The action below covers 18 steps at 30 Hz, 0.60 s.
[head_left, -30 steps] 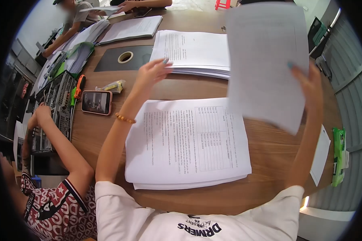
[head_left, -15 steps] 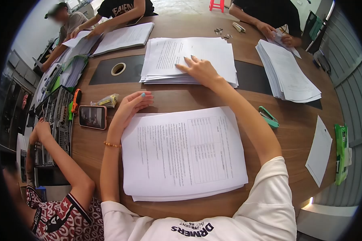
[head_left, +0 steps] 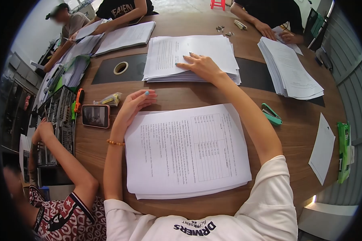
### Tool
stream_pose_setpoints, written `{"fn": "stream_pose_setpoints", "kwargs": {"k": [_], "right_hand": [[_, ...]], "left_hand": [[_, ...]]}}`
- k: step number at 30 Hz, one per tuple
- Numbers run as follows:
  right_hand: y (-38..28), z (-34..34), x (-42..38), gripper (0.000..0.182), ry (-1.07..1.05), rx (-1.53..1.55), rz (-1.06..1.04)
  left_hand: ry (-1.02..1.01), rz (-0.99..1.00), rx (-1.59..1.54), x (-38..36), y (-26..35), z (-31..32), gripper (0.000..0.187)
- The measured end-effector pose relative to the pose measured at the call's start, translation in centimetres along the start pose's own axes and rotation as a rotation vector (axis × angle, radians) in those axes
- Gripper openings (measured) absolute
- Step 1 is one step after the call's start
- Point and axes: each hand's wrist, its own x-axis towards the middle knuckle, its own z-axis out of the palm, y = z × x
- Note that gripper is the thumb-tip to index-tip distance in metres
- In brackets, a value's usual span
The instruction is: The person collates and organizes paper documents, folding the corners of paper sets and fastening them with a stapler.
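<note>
My right hand (head_left: 202, 67) lies on the far paper stack (head_left: 213, 45), fingers apart across the printed top sheet and nothing in its grasp. Nearer to me is a second paper stack (head_left: 181, 160), whose top sheet carries lines of text and a table. At that stack's upper left corner, my left hand (head_left: 136, 105) rests on its side with fingers stretched out, holding nothing. My right forearm reaches over the near stack's right edge. A beaded bracelet (head_left: 116, 142) circles my left wrist.
Left of me are a phone (head_left: 95, 116), an orange-handled tool (head_left: 80, 98) and a co-worker's arm. A tape roll (head_left: 121, 68) lies beyond. To the right are a green stapler (head_left: 271, 114), another paper stack (head_left: 289, 74), a loose sheet (head_left: 321, 148) and a green packet (head_left: 344, 152). Other people handle papers across the table.
My hands keep nearly the same places on the two stacks, and the view has shifted slightly. At the far left, a person's sheet is now raised above the papers.
</note>
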Motion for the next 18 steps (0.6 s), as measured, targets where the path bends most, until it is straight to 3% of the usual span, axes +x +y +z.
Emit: {"fn": "stream_pose_setpoints", "kwargs": {"k": [5,8,10,13,17,18], "right_hand": [[0.5,-1.3,-0.4,0.039,-0.153,0.138,-0.037],[0.7,-3.1,-1.5,0.040,-0.192,0.407,0.108],[1.1,-5.1,-2.7,0.042,-0.044,0.612,0.201],[0.2,-10.4,-7.8,0.037,-0.026,0.656,0.305],[-1.5,-13.3,-15.8,0.038,-0.271,0.884,0.778],[-2.1,-13.3,-16.7,0.038,-0.271,0.881,0.790]], "left_hand": [[-0.012,0.008,0.017,0.0,0.0,0.0,0.030],[-0.032,0.021,-0.011,0.1,0.0,-0.2,0.030],[-0.059,0.035,-0.053,0.0,-0.1,0.1,0.030],[-0.051,0.198,0.357,0.0,1.1,0.3,0.026],[-0.162,0.312,0.662,-0.6,4.0,5.8,0.030],[-0.174,0.313,0.661,-0.6,4.3,8.0,0.030]]}}
